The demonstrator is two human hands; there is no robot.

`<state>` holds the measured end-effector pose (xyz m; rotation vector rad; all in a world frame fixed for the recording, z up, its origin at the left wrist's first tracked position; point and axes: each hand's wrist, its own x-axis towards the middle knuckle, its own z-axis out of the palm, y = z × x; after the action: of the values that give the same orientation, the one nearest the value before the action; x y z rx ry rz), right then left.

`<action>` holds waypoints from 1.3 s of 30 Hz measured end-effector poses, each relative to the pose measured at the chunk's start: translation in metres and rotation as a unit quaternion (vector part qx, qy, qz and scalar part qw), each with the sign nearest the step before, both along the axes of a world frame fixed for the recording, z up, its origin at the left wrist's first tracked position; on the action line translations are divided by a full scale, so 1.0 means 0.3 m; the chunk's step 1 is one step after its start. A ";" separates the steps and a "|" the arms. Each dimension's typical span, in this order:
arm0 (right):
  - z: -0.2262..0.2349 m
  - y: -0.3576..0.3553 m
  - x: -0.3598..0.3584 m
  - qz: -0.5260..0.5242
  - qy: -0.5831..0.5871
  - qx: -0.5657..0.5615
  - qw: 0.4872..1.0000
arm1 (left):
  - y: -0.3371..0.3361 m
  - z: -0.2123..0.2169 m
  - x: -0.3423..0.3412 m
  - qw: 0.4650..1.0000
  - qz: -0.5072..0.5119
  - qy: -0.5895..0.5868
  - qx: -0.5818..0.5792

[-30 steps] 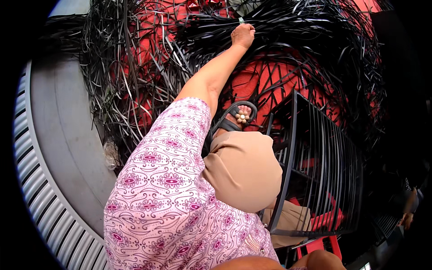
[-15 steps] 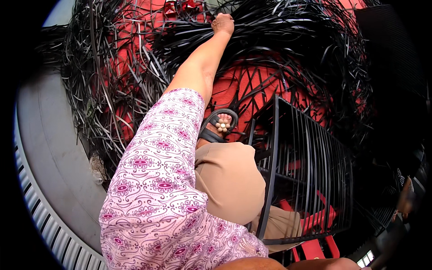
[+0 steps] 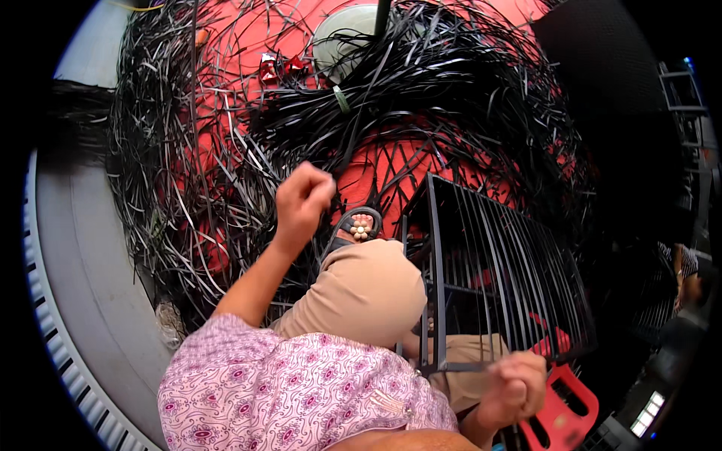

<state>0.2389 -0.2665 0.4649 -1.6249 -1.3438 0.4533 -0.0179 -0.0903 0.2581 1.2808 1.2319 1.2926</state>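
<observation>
My left hand [image 3: 303,199] is closed in front of my sandalled foot, its fingers curled in a pinch. From it a thin black strip [image 3: 353,139] seems to run up to the large bundle of black strips [image 3: 421,83] beyond. At lower right my right hand [image 3: 517,385] is closed too, by the near edge of a black frame [image 3: 435,263] strung with parallel black strips. The frame leans beside my knee. Whatever lies in the right fingers is blurred and too small to make out.
A green tie [image 3: 341,99] wraps the bundle, and loose strips cover the red floor [image 3: 357,177]. Small red wrappers [image 3: 282,68] lie near a pale round object [image 3: 338,45]. A red plastic seat [image 3: 568,410] stands at lower right; a grey ledge [image 3: 83,248] curves along the left.
My left hand has come back from the bundle toward my body, apparently drawing a strip with it. My right hand has risen into fuller view by the frame. The view has shifted.
</observation>
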 end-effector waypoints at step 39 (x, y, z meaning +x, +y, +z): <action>-0.026 -0.678 -0.008 -0.032 0.077 -0.085 0.993 | -0.703 0.654 0.441 0.812 -0.547 -0.005 -0.201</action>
<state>0.2367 -0.4701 0.4571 -1.7286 -1.1606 0.6562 0.1143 -0.3013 0.4542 1.3069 0.4879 0.1724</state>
